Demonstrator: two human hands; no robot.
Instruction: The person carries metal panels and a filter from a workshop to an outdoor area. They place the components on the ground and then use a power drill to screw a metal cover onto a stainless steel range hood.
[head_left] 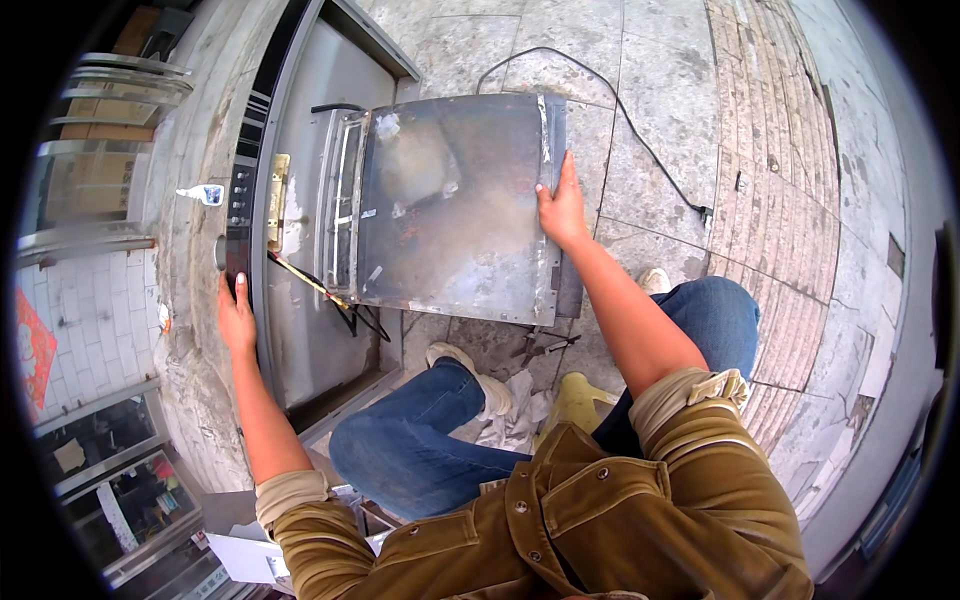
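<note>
A large grey metal box (pixel 450 200), scuffed and stained on top, sits beside a long open metal appliance housing (pixel 330 85). My right hand (pixel 565 212) grips the box's right edge, thumb on top and fingers along the side. On the housing's dark control panel (pixel 238 215), just below a round knob (pixel 221 253), rests my left hand (pixel 237 318) with its fingers stretched out and apart. Wires (pixel 310 283) run from the housing toward the box's lower left corner. The underside of the box is hidden.
A black power cord (pixel 640 130) loops over the paving behind the box and ends in a plug (pixel 704 212). Pliers-like tools (pixel 545 347) and a crumpled cloth (pixel 510 415) lie near my feet. Beside my knee is a yellow-green stool (pixel 577 400). A white bottle (pixel 203 194) lies left of the panel.
</note>
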